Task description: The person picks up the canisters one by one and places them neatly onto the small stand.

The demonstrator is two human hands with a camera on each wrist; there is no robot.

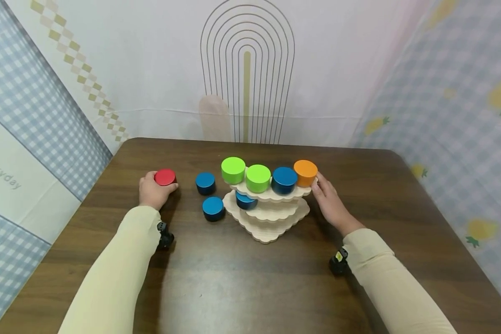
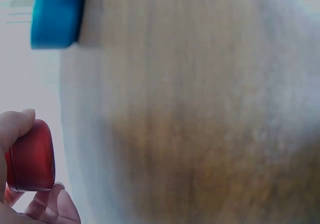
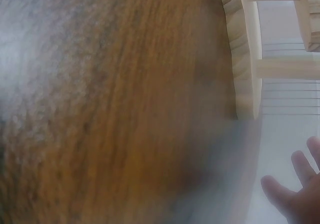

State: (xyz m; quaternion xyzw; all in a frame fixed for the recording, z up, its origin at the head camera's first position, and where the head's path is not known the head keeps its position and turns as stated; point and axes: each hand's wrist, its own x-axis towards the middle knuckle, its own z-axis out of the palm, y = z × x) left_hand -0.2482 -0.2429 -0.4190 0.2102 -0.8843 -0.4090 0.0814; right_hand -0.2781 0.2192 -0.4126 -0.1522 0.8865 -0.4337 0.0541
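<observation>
In the head view my left hand (image 1: 153, 192) grips a red round tin (image 1: 165, 177) at the table's left side. The left wrist view shows thumb and fingers around this red tin (image 2: 32, 156). A three-tiered, scallop-edged wooden stand (image 1: 271, 230) stands at the middle. Along its top tier are two green tins (image 1: 233, 170), a blue tin (image 1: 284, 180) and an orange tin (image 1: 305, 173). One more blue tin (image 1: 245, 200) sits lower, partly hidden. My right hand (image 1: 333, 208) is beside the orange tin, fingers extended; whether it touches the tin or tier is unclear.
Two blue tins (image 1: 205, 183) stand on the brown wooden table (image 1: 225, 287) between the left hand and the stand. A patterned cloth (image 1: 163, 69) hangs behind the table and along both sides. Each wrist carries a small black camera (image 1: 165, 235).
</observation>
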